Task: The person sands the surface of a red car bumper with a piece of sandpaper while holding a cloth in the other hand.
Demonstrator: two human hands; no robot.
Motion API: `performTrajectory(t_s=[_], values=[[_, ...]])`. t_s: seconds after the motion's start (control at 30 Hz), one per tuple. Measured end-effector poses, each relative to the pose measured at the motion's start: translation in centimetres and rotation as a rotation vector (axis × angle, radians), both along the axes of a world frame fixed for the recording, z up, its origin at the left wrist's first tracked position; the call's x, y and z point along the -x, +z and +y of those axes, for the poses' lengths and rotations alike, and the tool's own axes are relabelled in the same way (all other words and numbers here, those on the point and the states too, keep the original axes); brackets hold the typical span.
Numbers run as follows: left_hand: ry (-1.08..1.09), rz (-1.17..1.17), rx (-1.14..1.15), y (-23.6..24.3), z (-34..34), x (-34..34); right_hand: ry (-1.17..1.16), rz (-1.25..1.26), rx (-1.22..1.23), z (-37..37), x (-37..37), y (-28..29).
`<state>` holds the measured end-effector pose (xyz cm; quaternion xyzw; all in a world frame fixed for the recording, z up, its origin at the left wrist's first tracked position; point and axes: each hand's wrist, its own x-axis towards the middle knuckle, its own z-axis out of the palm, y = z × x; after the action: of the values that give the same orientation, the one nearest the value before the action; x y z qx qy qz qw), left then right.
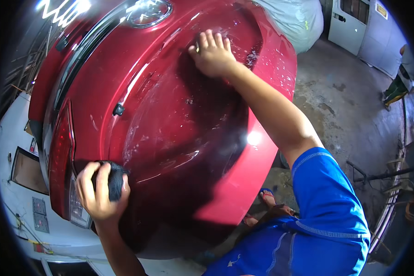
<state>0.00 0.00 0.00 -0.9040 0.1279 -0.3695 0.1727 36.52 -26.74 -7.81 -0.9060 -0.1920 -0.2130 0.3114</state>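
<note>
My left hand (99, 193) is closed around a black pad (116, 181) against a red car's rear beside the tail light (63, 147), at the lower left of the head view. My right hand (211, 54) reaches up and lies with outstretched fingers on the red rear panel (161, 119), just below the raised upper edge. The panel carries whitish smears and small droplets. A small black fitting (118, 109) sits on the ridge above my left hand, and a round chrome-rimmed emblem (149, 14) is at the top.
A large pale plastic-covered bundle (299, 23) stands beyond the car, with a white door (347, 25) in a wall behind it. Another person (395, 87) is at the far right on the stained floor (326, 106), near metal rails (372, 177). A white wall (20, 124) runs along the left.
</note>
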Motion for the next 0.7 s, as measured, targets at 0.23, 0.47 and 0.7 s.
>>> performTrajectory(t_s=[0.23,0.47,0.7], values=[[0.150,-0.045,0.042,-0.9,0.2,5.6,-0.104,-0.229,0.375,-1.6,0.5,0.4],[0.182,-0.061,0.067,-1.2,1.4,6.8,0.183,-0.218,0.211,1.7,10.3,-1.3],[0.198,-0.041,0.054,-1.7,1.9,7.2,0.255,-0.139,0.239,0.5,10.7,-2.2]])
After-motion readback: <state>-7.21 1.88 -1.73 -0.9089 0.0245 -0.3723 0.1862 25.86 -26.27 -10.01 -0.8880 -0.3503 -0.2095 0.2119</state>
